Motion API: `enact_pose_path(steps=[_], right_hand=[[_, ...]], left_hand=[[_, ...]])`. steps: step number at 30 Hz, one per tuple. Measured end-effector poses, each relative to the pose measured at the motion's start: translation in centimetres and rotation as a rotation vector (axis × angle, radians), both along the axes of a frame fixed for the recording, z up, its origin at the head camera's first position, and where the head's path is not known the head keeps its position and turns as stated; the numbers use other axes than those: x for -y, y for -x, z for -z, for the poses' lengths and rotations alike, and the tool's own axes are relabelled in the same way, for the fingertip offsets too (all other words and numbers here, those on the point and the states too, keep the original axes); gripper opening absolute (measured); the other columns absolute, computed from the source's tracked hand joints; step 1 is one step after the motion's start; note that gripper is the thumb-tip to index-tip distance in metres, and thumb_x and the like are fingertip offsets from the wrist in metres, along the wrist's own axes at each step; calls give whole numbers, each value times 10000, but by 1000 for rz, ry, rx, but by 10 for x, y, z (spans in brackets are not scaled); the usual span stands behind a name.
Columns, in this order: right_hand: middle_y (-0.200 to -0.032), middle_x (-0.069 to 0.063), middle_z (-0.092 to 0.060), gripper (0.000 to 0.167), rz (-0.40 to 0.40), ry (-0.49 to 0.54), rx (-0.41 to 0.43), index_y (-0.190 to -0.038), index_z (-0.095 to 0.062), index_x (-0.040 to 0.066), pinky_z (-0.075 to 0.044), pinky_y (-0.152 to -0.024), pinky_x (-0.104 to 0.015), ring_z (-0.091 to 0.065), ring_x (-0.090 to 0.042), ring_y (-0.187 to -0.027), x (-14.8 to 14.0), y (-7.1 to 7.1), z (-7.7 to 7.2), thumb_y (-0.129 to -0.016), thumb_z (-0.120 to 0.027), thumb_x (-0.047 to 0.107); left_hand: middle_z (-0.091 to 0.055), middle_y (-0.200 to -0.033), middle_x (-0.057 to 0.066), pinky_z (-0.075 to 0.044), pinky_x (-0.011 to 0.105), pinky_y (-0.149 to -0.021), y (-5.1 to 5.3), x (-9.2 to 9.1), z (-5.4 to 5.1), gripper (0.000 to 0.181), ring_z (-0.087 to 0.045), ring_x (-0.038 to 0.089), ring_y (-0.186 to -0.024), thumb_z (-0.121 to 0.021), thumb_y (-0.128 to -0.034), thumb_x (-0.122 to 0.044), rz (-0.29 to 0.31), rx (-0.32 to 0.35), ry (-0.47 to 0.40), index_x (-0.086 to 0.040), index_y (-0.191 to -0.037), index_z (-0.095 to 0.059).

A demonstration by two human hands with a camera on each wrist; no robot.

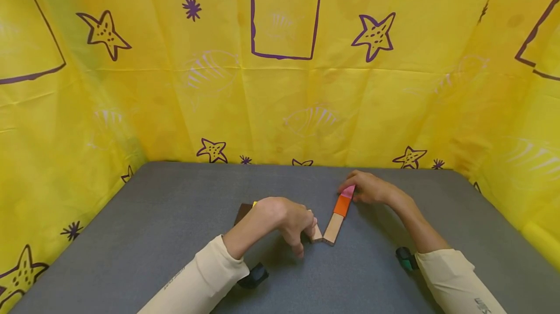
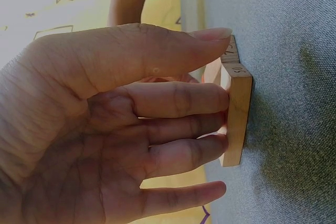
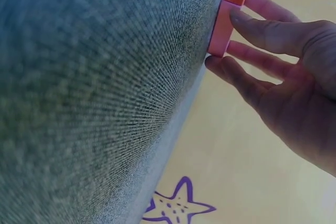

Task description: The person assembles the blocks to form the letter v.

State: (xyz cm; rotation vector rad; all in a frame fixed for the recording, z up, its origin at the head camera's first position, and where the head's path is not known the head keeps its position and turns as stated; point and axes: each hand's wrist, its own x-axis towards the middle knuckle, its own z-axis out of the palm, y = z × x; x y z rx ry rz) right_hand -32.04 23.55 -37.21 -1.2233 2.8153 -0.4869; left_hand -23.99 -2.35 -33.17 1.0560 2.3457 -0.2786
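Note:
In the head view, a pink block (image 1: 348, 191), an orange block (image 1: 342, 205) and a plain wooden block (image 1: 334, 229) lie end to end in a slanting row. Another plain wooden block (image 1: 317, 234) meets the row's near end at an angle. My left hand (image 2: 131, 124) reaches over this block, its fairly straight fingertips touching it and its thumb by the corner where the two meet. My right hand (image 3: 283, 61) holds the pink block at the far end, thumb on one side and fingers around the others.
A dark brown block (image 1: 243, 213) and a bit of a yellow block (image 1: 254, 203) show behind the left forearm, which hides whatever else lies there. The grey tabletop (image 1: 175, 187) ends at a yellow patterned cloth (image 1: 271, 110) at the back and sides.

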Motion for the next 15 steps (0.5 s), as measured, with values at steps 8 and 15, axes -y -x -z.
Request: enact_pose_path(steps=[8, 15], right_hand=[[-1168, -224, -692, 339, 8, -2, 13, -1115, -799, 49, -534, -964, -608, -631, -423, -1106, 1, -1, -1, -831, -722, -121], [-1151, -211, -702, 328, -3, -9, -4, -1113, -798, 47, -545, -949, -593, -636, -404, -1084, 2, -1, -1, -837, -736, -119]], left_hand=[[-593, -1330, -51, -501, 366, -1100, 0, 0, 0, 528, -546, 103, -1132, -808, -899, -439, -3, 13, -4, -285, -1389, -686], [-599, -1354, -57, -496, 369, -1114, 1, 0, -1, 533, -560, 105, -1169, -807, -902, -439, 1, 12, -2, -286, -1396, -680]])
